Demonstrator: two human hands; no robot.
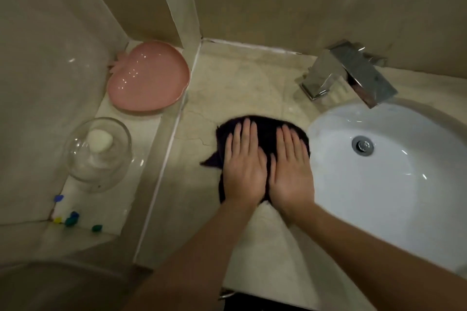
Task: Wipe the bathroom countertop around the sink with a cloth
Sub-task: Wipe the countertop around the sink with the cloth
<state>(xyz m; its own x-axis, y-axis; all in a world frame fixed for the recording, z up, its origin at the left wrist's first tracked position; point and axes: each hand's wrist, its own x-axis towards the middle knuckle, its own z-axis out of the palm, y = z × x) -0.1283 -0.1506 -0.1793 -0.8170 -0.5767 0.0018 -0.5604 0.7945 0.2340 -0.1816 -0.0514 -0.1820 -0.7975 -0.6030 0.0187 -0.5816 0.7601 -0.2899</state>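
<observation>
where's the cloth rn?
Head view, centre: the dark cloth lies flat on the countertop, left of the sink, under both the left hand and right hand.

Two hands (243, 166) (290, 169), one dark purple cloth (262, 131), one white oval sink (394, 184), one chrome square faucet (346, 73), one pink strawberry-shaped plastic dish (147, 78), one clear glass bowl (97, 154), five small coloured beads (58, 198) (57, 220) (75, 214) (69, 221) (96, 228).

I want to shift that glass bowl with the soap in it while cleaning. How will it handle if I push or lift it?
The glass bowl is clear glass, so probably fragile and fairly heavy. Its rounded sides look glossy, perhaps slippery to grip. The white soap lies loose inside and would likely slide if the bowl tips.
</observation>
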